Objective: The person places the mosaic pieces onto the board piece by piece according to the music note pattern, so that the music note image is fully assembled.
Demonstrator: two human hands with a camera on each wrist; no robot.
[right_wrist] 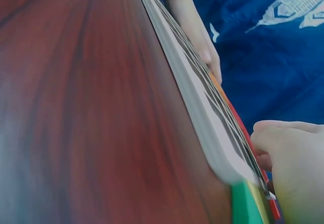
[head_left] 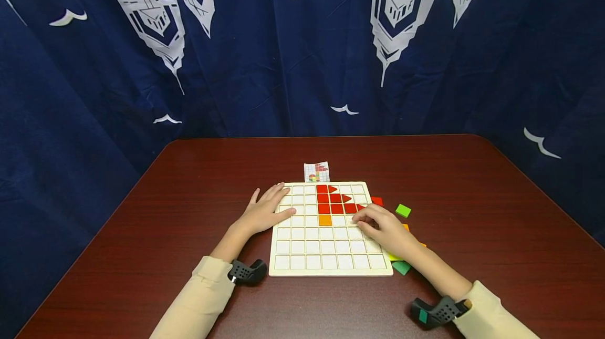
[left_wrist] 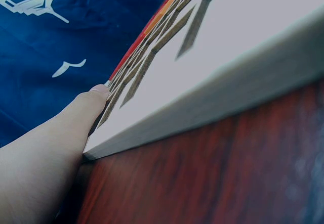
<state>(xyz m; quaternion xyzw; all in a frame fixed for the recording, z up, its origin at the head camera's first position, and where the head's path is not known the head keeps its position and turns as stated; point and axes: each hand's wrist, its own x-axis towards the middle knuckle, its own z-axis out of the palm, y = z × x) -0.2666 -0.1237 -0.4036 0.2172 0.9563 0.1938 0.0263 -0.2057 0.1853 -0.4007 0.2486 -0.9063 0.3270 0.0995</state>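
A cream gridded board [head_left: 312, 262] lies on the table, with red square tiles [head_left: 323, 198] in three stepped rows near its top. Each row finishes on its right in a red triangle tile, such as the upper one [head_left: 333, 189]; below the rows sits one orange square tile [head_left: 325, 220]. My left hand [head_left: 264, 214] rests on the board's left edge, fingers spread, thumb [left_wrist: 93, 102] over the rim. Above the board's right side, my right hand [head_left: 385, 228] has loosely bent fingers beside the lowest red triangle [head_left: 361, 207]. No tile shows between its fingertips.
A small pattern card [head_left: 316, 172] lies behind the board. Loose tiles lie along the right: a light green one [head_left: 403, 211], a red one [head_left: 377, 201] and a dark green one [head_left: 402, 267], with yellow and orange ones partly under my right arm. A dark blue curtain [head_left: 302, 65] hangs behind the table.
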